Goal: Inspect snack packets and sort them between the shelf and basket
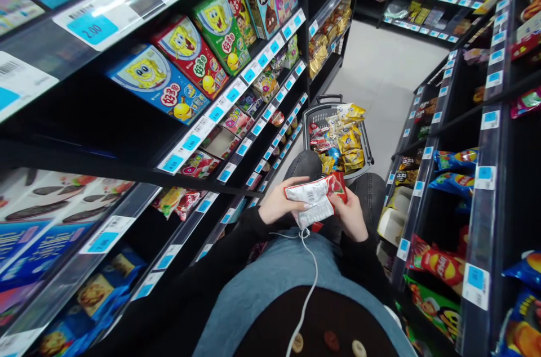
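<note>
The red-and-white packet (313, 206), its small print unreadable, is at the near side of the basket (318, 115), fingers of the left hand (279, 202) clamped on one end and of the right hand (353, 215) on the other. Yellow packets (349, 140) lie in the basket. Left of the basket, cartoon boxes (195, 57) read "好多鱼", a blue box (261, 3) reads "蘑古力"; farther left, a price label (93, 26) reads "2.00".

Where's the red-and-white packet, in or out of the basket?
Out. The left hand and right hand both hold the red-and-white packet, nearer the body than the basket.
</note>
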Action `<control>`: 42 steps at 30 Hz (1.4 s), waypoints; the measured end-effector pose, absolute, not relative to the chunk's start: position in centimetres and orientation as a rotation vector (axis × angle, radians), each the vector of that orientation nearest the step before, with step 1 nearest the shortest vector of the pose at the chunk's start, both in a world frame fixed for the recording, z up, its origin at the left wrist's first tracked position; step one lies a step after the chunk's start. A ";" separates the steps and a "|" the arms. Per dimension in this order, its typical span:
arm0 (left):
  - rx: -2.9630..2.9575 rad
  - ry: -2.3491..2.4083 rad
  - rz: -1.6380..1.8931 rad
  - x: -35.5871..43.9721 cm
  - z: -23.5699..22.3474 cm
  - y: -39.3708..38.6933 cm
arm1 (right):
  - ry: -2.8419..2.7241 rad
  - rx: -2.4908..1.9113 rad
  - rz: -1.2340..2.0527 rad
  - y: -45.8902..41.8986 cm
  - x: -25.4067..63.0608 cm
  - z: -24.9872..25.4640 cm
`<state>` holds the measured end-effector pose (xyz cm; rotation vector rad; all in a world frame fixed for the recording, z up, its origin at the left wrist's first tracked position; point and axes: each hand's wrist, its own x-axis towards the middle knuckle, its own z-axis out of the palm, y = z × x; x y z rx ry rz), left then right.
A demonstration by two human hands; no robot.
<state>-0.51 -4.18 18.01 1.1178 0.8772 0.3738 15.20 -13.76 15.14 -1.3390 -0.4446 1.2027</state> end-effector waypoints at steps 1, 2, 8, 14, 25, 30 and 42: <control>1.055 0.887 0.395 -0.3 17.9 -4.5 | -0.494 -1.361 1.172 -13.7 15.1 15.3; 0.992 0.903 0.417 -0.1 17.7 -4.9 | -0.543 -1.381 1.158 -13.7 15.1 15.4; 1.007 1.071 0.589 0.4 17.4 -6.1 | -0.567 -1.445 1.140 -13.9 15.8 15.4; 0.929 1.134 0.727 0.5 18.0 -5.8 | -0.461 -1.365 1.134 -13.7 15.4 15.9; 0.662 0.864 0.498 0.9 20.1 -5.6 | -0.419 -1.229 1.382 -14.2 16.6 16.8; 0.654 0.834 0.461 0.8 20.1 -5.5 | -0.388 -1.228 1.406 -14.4 16.2 15.8; 1.582 1.163 0.237 0.5 15.6 -4.4 | -0.498 -1.380 1.357 -16.3 16.8 14.0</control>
